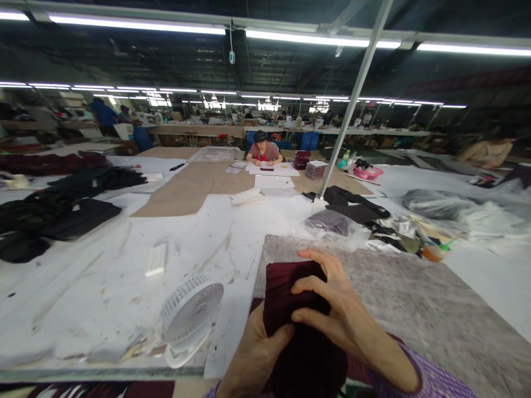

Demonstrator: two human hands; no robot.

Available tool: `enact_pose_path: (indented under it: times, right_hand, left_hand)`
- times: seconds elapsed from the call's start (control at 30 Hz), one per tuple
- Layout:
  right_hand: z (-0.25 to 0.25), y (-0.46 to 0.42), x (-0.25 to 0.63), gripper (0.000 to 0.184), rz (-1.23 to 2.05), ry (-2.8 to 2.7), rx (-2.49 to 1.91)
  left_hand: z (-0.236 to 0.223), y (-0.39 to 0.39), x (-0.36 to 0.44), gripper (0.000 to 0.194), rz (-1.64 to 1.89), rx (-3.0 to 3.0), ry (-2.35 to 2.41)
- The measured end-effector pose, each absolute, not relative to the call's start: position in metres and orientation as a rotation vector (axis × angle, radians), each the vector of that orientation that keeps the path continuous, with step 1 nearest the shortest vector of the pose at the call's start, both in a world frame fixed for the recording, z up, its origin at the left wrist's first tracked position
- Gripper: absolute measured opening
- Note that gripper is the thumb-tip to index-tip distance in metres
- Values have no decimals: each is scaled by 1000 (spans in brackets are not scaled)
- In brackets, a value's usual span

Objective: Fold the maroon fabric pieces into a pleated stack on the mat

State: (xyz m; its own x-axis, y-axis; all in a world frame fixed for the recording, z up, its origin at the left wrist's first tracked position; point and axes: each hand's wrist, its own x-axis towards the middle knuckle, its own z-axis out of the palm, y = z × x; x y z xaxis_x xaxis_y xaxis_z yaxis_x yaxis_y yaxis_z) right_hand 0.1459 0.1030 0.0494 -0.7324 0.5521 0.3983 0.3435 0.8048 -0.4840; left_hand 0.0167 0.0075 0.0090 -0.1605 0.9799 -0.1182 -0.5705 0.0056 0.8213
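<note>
Head view: I see the left hand [259, 351] gripping the cloth [277, 293] at the mat [415, 287], the right hand [334, 293], half-open, touching it. It's up, not laid down; what's left, I can't tell.

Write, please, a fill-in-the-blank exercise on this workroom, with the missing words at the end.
1. The left hand and right hand, both on a dark maroon folded cloth bundle, come out of patterned fabric sleeves that are mainly ____ in colour.
2. The white plastic appliance with a round grille, left of the bundle, is a ____.
3. The grey mottled flat panel lies to the ____ of this appliance.
4. The round plastic basin, right of the slanted metal pole, is coloured ____.

Missing words: purple; fan; right; pink.
</note>
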Motion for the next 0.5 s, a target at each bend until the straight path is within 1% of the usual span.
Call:
enact_pose_path:
  times: [0.17, 0.27, 0.33, 0.43, 0.5]
  right_hand:
    - [39, 111, 155, 16, 800, -2348, -759]
    - [30, 111, 160, 17, 979, -2233, -822]
    - [25, 106, 162, 18, 1193, -2135, -837]
    - [21, 96, 161, 21, 1587, -1945, -914]
    - [20, 90, 161, 24, 1734, -1823, -1005]
  left_hand:
    - [7, 5, 8, 37, 1613, 568, 985]
    - [7, 4, 5, 35, 1686, 503, 1002]
    - [9, 5, 4, 35, 1723, 468, 994]
    - [11, 6, 4, 41, 1745, 432, 953]
    - [13, 7, 5, 44, 1726, 407, 938]
